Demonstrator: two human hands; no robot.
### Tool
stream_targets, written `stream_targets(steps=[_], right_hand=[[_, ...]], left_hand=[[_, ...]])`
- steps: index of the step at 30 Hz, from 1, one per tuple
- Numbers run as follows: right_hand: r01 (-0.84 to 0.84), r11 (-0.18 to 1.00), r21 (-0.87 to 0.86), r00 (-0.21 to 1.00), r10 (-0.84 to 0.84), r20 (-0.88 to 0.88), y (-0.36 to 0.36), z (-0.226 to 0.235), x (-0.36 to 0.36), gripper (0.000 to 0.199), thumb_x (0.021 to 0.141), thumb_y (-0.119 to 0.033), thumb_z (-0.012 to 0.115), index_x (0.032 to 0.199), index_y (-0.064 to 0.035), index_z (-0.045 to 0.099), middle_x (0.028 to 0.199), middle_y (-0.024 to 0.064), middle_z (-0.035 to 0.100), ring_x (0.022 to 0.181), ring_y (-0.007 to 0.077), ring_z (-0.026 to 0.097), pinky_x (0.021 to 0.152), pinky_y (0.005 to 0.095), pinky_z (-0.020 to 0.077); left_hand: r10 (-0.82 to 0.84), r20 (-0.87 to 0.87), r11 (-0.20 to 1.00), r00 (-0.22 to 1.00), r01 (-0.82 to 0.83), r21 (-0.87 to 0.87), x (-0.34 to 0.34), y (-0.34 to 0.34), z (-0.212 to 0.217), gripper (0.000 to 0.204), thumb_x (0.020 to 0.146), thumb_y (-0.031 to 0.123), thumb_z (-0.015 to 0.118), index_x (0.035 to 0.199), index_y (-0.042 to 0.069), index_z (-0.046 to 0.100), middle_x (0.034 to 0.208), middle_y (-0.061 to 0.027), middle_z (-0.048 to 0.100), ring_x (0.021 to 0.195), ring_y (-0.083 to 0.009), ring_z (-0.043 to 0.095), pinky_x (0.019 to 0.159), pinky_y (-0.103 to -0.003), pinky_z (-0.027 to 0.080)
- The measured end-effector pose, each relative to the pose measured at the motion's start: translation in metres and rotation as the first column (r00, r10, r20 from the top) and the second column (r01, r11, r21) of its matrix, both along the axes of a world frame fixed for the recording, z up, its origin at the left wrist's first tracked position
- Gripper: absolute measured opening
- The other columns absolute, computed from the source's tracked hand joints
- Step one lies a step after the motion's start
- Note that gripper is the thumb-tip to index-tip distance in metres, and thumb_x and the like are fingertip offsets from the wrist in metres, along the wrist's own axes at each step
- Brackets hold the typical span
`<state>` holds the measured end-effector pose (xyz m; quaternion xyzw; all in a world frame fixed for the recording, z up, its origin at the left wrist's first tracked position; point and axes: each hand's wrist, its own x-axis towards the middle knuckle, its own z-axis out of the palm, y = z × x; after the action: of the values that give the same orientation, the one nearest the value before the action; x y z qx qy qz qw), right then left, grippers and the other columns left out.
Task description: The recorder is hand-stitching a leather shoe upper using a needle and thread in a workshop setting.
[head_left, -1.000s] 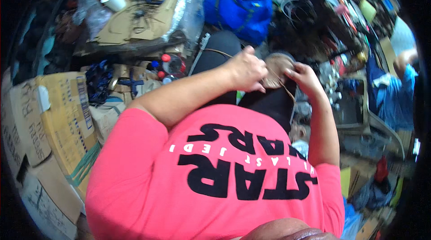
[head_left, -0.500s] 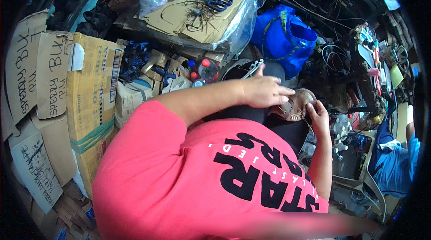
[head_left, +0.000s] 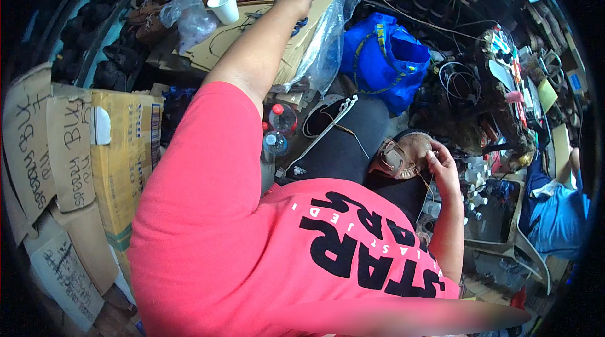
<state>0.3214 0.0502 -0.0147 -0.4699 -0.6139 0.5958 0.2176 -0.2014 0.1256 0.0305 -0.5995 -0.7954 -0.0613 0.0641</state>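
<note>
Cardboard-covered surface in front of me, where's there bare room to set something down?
A bare strip of cardboard shows between your left hand and the clear plastic sheet. It's crowded around the white cup, with a plastic bag close beside it.

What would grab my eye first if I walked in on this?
Probably the bright pink short-sleeved shirt with black lettering, filling the lower middle. Next comes the big blue bag with yellowish straps, above and right of centre. Then the left hand, over the flat tan cardboard near the top, and the right hand, at the edge of the rounded brown shoe on the lap.
</note>
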Motion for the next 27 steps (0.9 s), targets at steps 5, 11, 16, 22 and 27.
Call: stream_targets(steps=[5,11,16,22,27], right_hand=[[0.227,0.944,0.241,0.974,-0.223,-0.043,-0.004,0.008,0.014,0.038,0.088,-0.016,0.061,0.124,-0.0055,0.053,0.086,-0.0032,0.056,0.073,0.0041,0.046,0.064,0.0188,0.0377],[0.261,0.933,0.249,0.965,-0.248,-0.081,-0.001,0.046,0.012,0.026,0.089,-0.017,0.061,0.111,-0.0031,0.061,0.093,-0.0014,0.060,0.083,0.0052,0.052,0.075,0.0202,0.0419],[0.356,0.883,0.306,0.934,-0.322,-0.155,-0.013,0.048,0.023,0.024,0.089,-0.019,0.061,0.106,-0.0027,0.063,0.086,-0.0029,0.060,0.079,0.0037,0.051,0.071,0.0189,0.0411],[0.253,0.950,0.182,0.921,-0.179,-0.346,-0.024,0.070,-0.023,0.037,0.092,-0.036,0.055,0.113,-0.0057,0.061,0.093,0.0023,0.061,0.082,0.0070,0.056,0.074,0.0209,0.0457],[-0.029,0.919,-0.394,0.652,-0.282,-0.704,-0.030,0.080,-0.052,0.045,0.096,-0.039,0.044,0.119,-0.0008,0.054,0.102,0.0088,0.063,0.091,0.0144,0.062,0.083,0.0287,0.0500]], left_hand=[[-0.044,0.032,0.998,0.999,0.045,-0.037,0.007,0.008,0.005,0.034,0.078,0.004,0.055,0.111,0.013,0.057,0.109,-0.0163,0.060,0.103,-0.0341,0.057,0.085,-0.044,0.047],[-0.076,-0.049,0.997,0.996,0.076,-0.007,-0.032,0.009,-0.022,0.039,0.077,0.009,0.063,0.115,0.012,0.057,0.117,-0.0175,0.052,0.108,-0.0356,0.053,0.090,-0.043,0.045],[-0.101,-0.161,0.965,0.982,0.136,0.226,0.018,0.001,0.010,0.029,0.083,0.011,0.056,0.111,0.010,0.049,0.104,-0.0199,0.059,0.094,-0.0395,0.058,0.078,-0.049,0.047],[-0.671,-0.293,0.370,0.681,0.651,0.663,0.190,-0.064,0.035,0.030,0.080,0.007,0.060,0.109,0.012,0.053,0.104,-0.0095,0.061,0.092,-0.0294,0.060,0.079,-0.041,0.048],[-0.887,-0.329,0.075,0.323,0.805,0.588,0.302,-0.119,0.031,0.027,0.075,0.015,0.064,0.102,0.016,0.058,0.109,-0.0040,0.059,0.094,-0.0200,0.058,0.084,-0.035,0.045]])
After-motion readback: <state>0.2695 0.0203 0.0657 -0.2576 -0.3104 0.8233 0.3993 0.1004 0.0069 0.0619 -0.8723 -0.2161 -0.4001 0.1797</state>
